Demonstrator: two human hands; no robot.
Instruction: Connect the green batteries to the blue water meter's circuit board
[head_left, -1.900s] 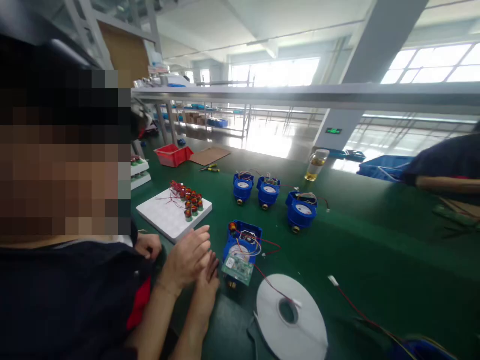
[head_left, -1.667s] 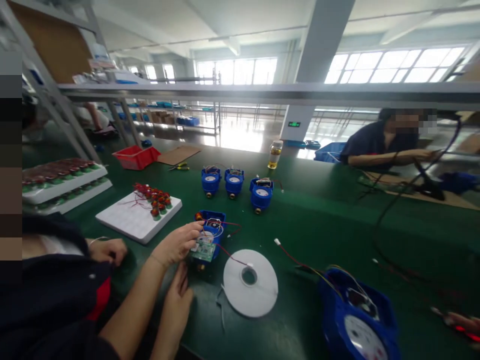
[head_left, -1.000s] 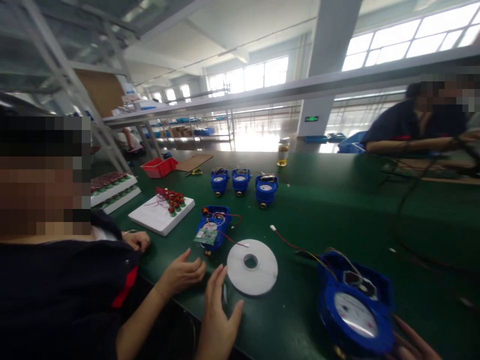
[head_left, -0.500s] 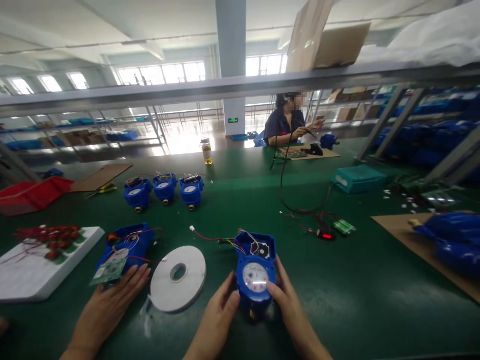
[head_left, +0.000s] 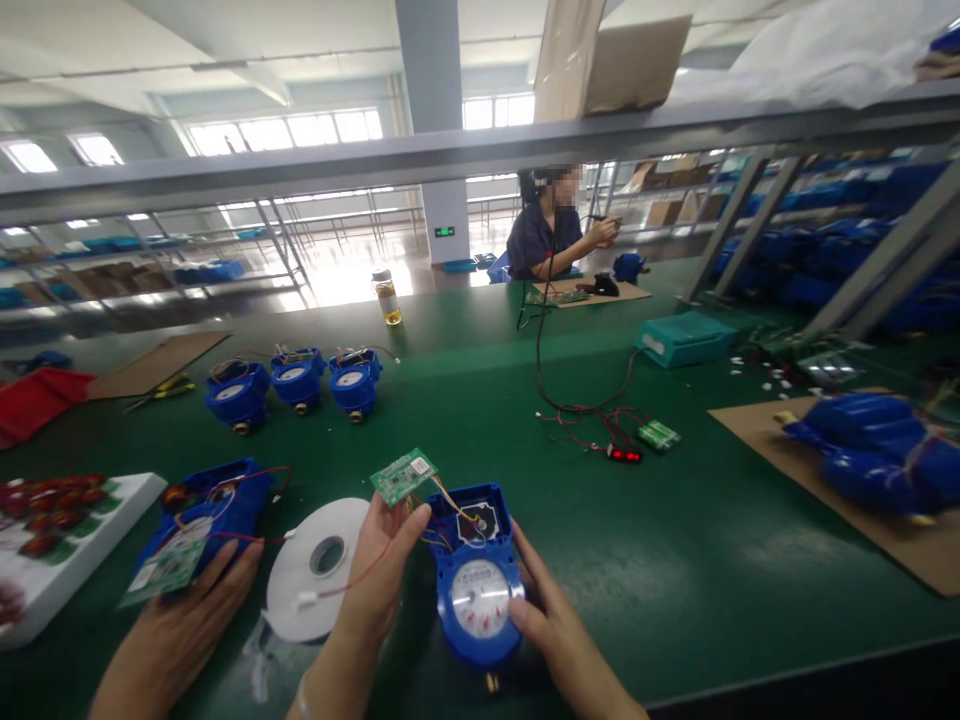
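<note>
My left hand [head_left: 382, 555] pinches a green circuit board [head_left: 405, 476] up above the table, left of a blue meter [head_left: 480, 595]. Thin wires run from the board into the meter's open upper compartment. A red wire with a white connector hangs across my left wrist. My right hand [head_left: 544, 620] grips the meter's right side, thumb on the rim of its round dial. The meter's dial faces up and its brass fitting points toward me.
A co-worker's hand [head_left: 187, 610] holds another blue meter [head_left: 247, 500] at left, beside a white tape roll [head_left: 292, 590]. Three blue meters [head_left: 298, 378] stand behind. Wires with a red display [head_left: 625, 455] lie right. A person [head_left: 544, 235] sits across the table.
My left hand has left the meter's side and lifted the circuit board on its wires. My right hand still holds the meter. The view has shifted, so the scene sits further left.
</note>
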